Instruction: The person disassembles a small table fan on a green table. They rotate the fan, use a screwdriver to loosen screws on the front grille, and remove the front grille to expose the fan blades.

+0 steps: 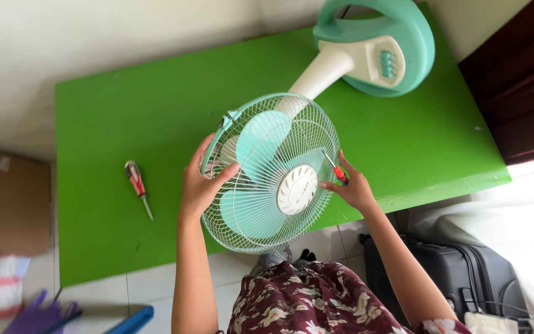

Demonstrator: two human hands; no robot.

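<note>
A mint-green and white table fan lies on its back on a green table (125, 124), its round base (397, 37) at the far right. Its wire grille (261, 210) with teal blades and a white hub (296, 189) faces up and overhangs the near table edge. My left hand (202, 182) grips the grille's left rim. My right hand (353, 185) holds a small red-handled screwdriver (336, 170) against the grille's right rim.
A second screwdriver (137, 185) with a red and black handle lies on the table to the left. A cardboard box (7, 198) sits at the far left, a dark suitcase (458, 278) on the floor at right, purple and blue items (63, 315) at lower left.
</note>
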